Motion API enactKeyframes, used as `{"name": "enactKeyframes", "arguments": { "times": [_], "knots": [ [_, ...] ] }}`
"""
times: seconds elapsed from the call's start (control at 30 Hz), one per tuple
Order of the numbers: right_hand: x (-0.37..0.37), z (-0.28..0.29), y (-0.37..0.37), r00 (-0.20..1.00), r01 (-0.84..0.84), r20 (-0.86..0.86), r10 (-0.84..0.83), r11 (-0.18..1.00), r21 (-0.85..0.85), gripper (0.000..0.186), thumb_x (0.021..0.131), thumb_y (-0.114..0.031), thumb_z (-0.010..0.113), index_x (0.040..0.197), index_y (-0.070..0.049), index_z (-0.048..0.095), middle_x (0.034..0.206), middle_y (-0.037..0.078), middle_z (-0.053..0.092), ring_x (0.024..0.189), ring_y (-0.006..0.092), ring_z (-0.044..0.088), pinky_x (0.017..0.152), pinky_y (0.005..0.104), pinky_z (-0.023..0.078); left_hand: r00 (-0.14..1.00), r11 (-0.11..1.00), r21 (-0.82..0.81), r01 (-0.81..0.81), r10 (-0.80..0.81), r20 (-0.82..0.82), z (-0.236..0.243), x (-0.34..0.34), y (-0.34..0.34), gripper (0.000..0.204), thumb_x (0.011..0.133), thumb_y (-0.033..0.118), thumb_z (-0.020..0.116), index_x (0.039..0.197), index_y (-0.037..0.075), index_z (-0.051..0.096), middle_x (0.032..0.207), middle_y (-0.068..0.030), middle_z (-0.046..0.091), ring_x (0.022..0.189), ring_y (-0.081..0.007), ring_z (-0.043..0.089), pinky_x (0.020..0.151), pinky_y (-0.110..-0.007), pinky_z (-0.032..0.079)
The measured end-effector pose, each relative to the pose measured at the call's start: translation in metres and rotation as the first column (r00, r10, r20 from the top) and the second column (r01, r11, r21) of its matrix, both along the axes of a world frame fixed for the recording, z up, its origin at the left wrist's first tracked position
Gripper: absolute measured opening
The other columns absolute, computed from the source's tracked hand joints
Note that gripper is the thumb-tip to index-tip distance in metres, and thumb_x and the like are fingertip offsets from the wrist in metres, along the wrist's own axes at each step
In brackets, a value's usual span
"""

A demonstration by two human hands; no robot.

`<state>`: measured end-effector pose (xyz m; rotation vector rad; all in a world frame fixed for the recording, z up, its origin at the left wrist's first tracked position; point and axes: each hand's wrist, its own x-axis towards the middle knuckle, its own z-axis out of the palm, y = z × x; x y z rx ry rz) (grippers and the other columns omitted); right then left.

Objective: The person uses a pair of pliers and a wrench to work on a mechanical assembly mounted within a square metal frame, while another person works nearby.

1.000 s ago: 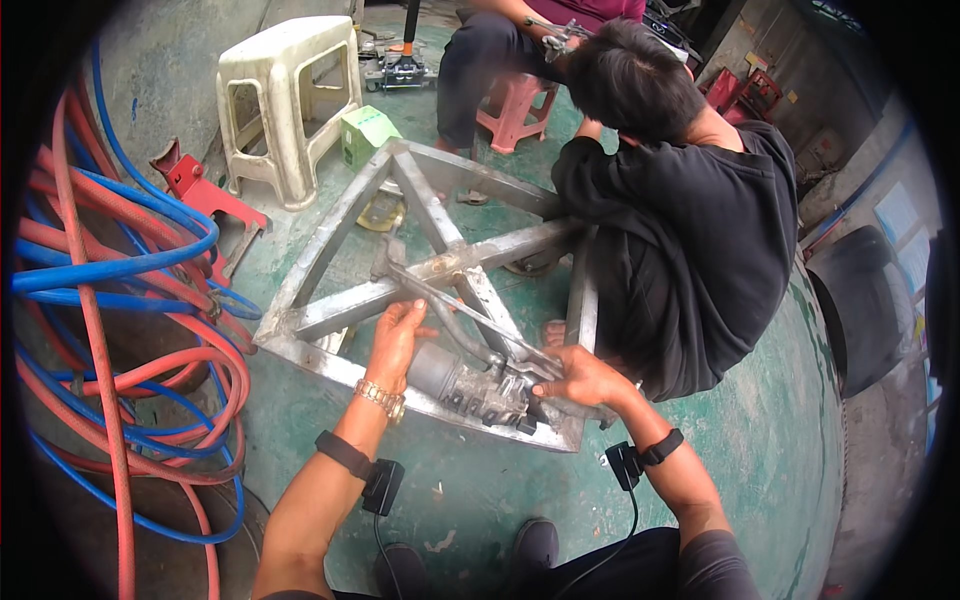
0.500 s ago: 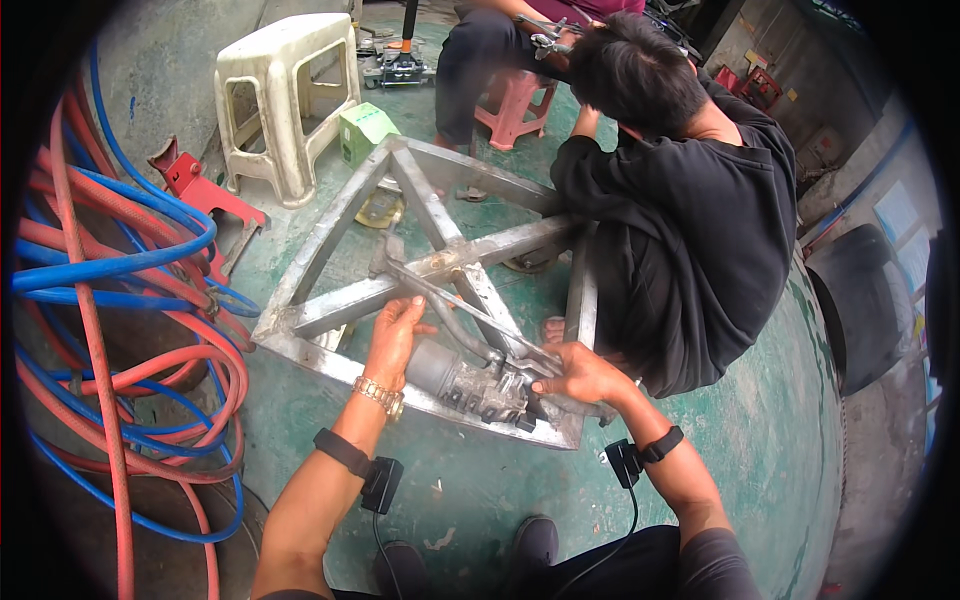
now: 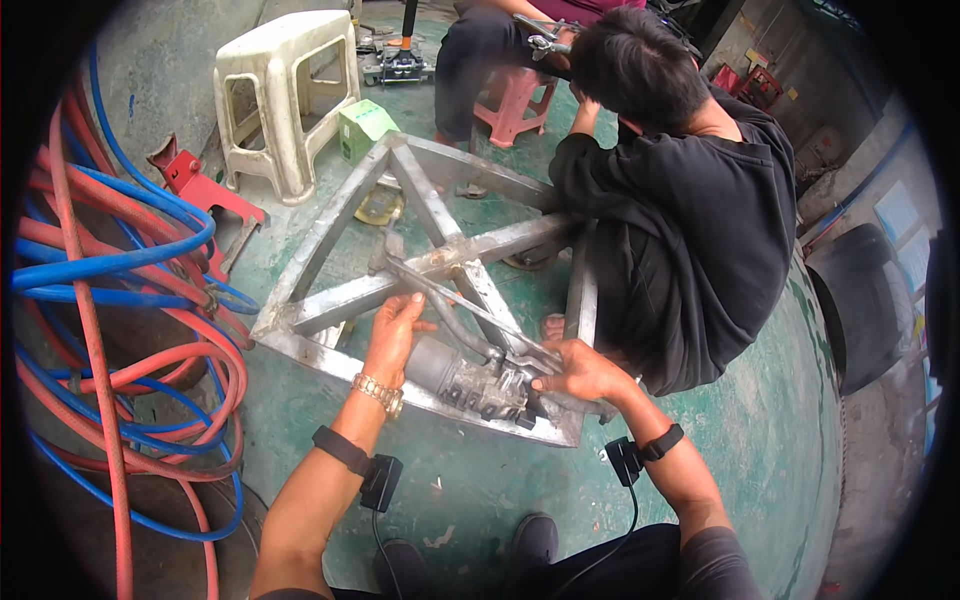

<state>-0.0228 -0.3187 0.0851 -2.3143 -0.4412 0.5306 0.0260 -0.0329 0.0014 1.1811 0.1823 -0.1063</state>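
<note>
My left hand has bent fingers at a metal linkage, beside a grey cylinder; whether it grips the linkage is unclear. My right hand is closed on the right end of a dirty metal motor-like assembly, which has the cylinder, a bracket and bent rods. The assembly rests on a square metal frame with crossed bars, lying over the green floor.
A crouching person is right of the frame; another holds tools on a pink stool. Behind are a white stool, green box and wheeled jack. Red-blue hoses and a red stand lie left.
My two hands and the assembly appear very slightly higher in the picture, along with the frame. The seated person's tools and the crouching person's forearm have shifted a little.
</note>
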Motion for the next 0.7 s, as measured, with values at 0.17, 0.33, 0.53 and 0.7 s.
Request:
{"name": "enactKeyframes", "arguments": {
  "times": [0.17,0.33,0.53,0.7],
  "knots": [
    [0.0002,0.0004,0.0004,1.000,0.003,-0.016,-0.003,1.000,0.003,0.041,0.082,-0.020,0.080,0.116,-0.001,0.065,0.091,0.017,0.071,0.083,0.0206,0.065,0.080,0.0356,0.049,1.000,1.000,0.001,0.004,-0.004,-0.007,0.0017,-0.0004,0.0002,0.050,0.099,0.034,0.062,0.121,-0.010,0.054,0.121,-0.0181,0.058,0.086,-0.0196,0.063,0.079,-0.032,0.053],
    [0.0000,0.0020,0.0005,1.000,0.002,0.006,-0.002,1.000,-0.019,0.042,0.082,-0.020,0.080,0.115,-0.001,0.065,0.091,0.018,0.071,0.083,0.0232,0.066,0.081,0.0367,0.049,1.000,1.000,-0.013,0.012,-0.012,-0.008,0.0023,-0.0010,0.0004,0.050,0.098,0.035,0.062,0.121,-0.009,0.055,0.119,-0.0166,0.059,0.084,-0.0190,0.064,0.080,-0.032,0.052],
    [-0.0001,0.0020,0.0004,1.000,-0.004,0.000,0.004,1.000,-0.014,0.041,0.082,-0.020,0.080,0.115,0.000,0.065,0.090,0.018,0.071,0.083,0.0230,0.065,0.080,0.0369,0.049,1.000,1.000,-0.022,0.012,-0.012,-0.002,0.0026,-0.0018,0.0004,0.048,0.098,0.035,0.062,0.119,-0.008,0.056,0.117,-0.0149,0.059,0.084,-0.0189,0.064,0.080,-0.032,0.051],
    [-0.0003,0.0016,0.0003,1.000,-0.015,0.025,0.015,1.000,-0.013,0.041,0.082,-0.020,0.080,0.115,0.000,0.065,0.089,0.016,0.071,0.083,0.0211,0.065,0.080,0.0365,0.049,1.000,1.000,-0.022,0.020,-0.021,-0.009,0.0037,-0.0019,0.0008,0.050,0.098,0.035,0.063,0.121,-0.009,0.055,0.119,-0.0162,0.059,0.084,-0.0191,0.064,0.080,-0.032,0.051]
  ]
}}
